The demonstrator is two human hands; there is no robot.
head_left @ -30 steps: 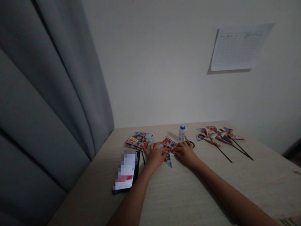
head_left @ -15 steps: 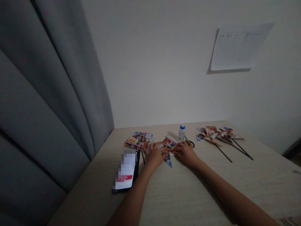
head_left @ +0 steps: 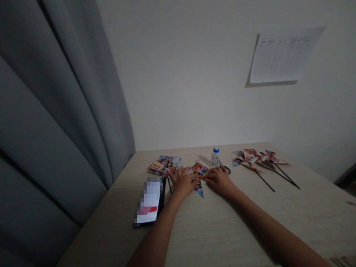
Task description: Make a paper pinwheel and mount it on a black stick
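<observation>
Left hand [head_left: 184,181] and right hand [head_left: 219,180] both pressed flat, fingers loosely spread, on printed paper piece [head_left: 199,172] lying on bench [head_left: 222,222]; glue bottle [head_left: 214,157] just behind.

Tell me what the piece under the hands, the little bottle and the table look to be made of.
Folded piece: glossy printed paper, likely magazine, going by its bright print. Bottle: probably white plastic with a blue cap. Table: pale wood-grain surface, matte, possibly laminate. Both hands, left and right, press on the paper.

Left hand [head_left: 184,182] and right hand [head_left: 219,180] pressing a printed paper pinwheel [head_left: 199,174], table [head_left: 222,230], glue bottle [head_left: 214,157]
</observation>
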